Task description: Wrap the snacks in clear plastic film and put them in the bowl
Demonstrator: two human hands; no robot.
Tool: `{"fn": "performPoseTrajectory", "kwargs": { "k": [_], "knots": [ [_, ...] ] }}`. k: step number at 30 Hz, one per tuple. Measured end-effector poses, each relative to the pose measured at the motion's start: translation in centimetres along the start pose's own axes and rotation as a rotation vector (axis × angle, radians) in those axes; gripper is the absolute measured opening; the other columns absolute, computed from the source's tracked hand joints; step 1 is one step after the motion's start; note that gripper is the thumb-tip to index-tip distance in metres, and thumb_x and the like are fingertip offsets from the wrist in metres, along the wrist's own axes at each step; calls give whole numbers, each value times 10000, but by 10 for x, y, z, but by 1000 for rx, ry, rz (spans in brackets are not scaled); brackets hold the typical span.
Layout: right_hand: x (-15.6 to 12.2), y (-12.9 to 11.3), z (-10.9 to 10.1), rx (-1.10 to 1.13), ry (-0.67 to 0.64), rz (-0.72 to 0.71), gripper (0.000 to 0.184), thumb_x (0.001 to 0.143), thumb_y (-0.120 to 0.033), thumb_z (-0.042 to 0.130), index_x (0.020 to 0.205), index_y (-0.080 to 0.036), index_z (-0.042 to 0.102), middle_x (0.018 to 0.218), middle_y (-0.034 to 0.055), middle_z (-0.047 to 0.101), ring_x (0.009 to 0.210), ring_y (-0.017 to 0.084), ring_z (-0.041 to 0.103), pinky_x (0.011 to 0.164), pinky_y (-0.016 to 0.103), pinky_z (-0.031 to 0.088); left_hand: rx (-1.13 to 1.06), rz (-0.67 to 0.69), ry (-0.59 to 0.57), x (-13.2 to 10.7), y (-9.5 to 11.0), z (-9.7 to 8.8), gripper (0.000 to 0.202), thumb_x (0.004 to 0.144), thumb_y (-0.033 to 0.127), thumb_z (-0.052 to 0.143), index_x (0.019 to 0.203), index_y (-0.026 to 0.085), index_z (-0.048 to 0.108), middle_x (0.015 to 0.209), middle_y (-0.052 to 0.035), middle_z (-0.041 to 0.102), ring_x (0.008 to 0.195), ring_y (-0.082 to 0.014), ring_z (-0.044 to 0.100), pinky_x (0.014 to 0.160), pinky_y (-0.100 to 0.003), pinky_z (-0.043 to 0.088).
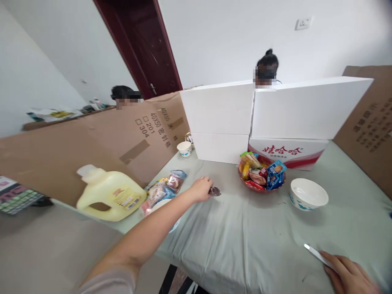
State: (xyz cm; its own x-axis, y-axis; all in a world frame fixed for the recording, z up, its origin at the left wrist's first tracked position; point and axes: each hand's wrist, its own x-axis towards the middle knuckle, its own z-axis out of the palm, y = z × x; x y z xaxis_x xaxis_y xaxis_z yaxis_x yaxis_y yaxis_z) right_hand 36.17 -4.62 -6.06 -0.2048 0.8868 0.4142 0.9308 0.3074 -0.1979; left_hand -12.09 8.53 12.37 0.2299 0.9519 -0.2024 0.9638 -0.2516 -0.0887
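Observation:
My left hand (201,188) reaches over the middle of the cloth-covered table, its fingers closed on a small dark packet (216,191). To the right of it stands a reddish bowl (260,187) heaped with wrapped snacks (259,171). At the lower right, my right hand (352,272) grips a slim white tool (318,256) with a pale tip; its exact kind cannot be told. A white bowl with blue-green prints (309,193) sits beyond the right hand. Under my left forearm a second white bowl (175,225) is partly hidden, beside several snack packets (163,190).
A large pale-yellow jug (112,194) lies at the left edge. A small patterned bowl (184,148) stands at the back left. White boxes (220,118) and brown cardboard panels (134,147) wall in the table. Two people (267,67) are partly visible behind them.

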Motion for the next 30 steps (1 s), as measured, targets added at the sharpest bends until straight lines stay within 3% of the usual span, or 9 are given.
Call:
{"fn": "performPoseTrajectory", "kwargs": {
  "k": [4,8,10,12,15,18,20,23,30],
  "knots": [
    [4,-22,-17,-73,-12,10,364,924,-389,380,1073,-226,670,886,83,655,772,225,610,756,393,504,-79,106,265,-21,82,36,272,842,276,641,1082,160,586,1105,-119,566,1042,-275,558,882,-407,485],
    [10,-40,-28,-62,24,49,346,943,-373,371,1089,-222,646,905,77,639,796,217,624,741,368,520,-228,353,443,-57,134,95,608,710,497,763,1165,155,549,1063,-128,597,992,-325,574,840,-490,511],
    [17,-56,-35,-3,30,79,344,954,-367,361,1131,-224,620,957,76,634,802,200,641,698,332,533,-328,427,535,-73,139,116,634,758,488,713,1248,151,494,1175,-162,570,1097,-352,543,915,-536,480],
    [30,-82,-40,86,2,61,334,965,-341,353,1173,-238,593,1013,74,632,809,181,653,676,299,540,-448,452,609,-84,134,127,505,851,337,613,1289,144,450,1263,-171,531,1194,-325,502,984,-511,457],
    [58,-137,-43,206,-108,-85,336,971,-239,344,1233,-252,553,1077,76,631,845,165,653,737,284,534,-574,438,662,-90,126,132,367,876,152,502,1243,152,482,1299,-154,511,1259,-272,467,1025,-448,453],
    [84,-188,-39,186,-207,-215,346,938,-139,397,1229,-239,555,1038,72,644,799,166,646,718,278,513,-636,398,679,-90,125,133,307,866,122,494,1168,163,528,1245,-142,531,1248,-265,477,1012,-435,470],
    [93,-205,-36,130,-279,-242,352,895,-89,451,1189,-233,582,969,58,650,735,164,640,666,265,491,-670,374,683,-90,125,135,290,860,111,485,1142,165,525,1191,-136,546,1218,-257,498,995,-429,484],
    [90,-192,-39,87,-370,-215,347,880,-74,454,1131,-255,611,904,29,646,667,147,637,605,242,458,-682,369,676,-91,124,138,302,860,115,479,1156,172,500,1184,-138,548,1193,-258,515,982,-438,489],
    [42,-71,-50,39,-245,53,329,958,-339,349,1054,-255,653,956,47,687,743,186,674,647,312,515,-716,275,635,-69,123,119,584,860,278,600,1391,187,374,1331,-160,506,1198,-295,510,942,-470,489]
  ]
}}
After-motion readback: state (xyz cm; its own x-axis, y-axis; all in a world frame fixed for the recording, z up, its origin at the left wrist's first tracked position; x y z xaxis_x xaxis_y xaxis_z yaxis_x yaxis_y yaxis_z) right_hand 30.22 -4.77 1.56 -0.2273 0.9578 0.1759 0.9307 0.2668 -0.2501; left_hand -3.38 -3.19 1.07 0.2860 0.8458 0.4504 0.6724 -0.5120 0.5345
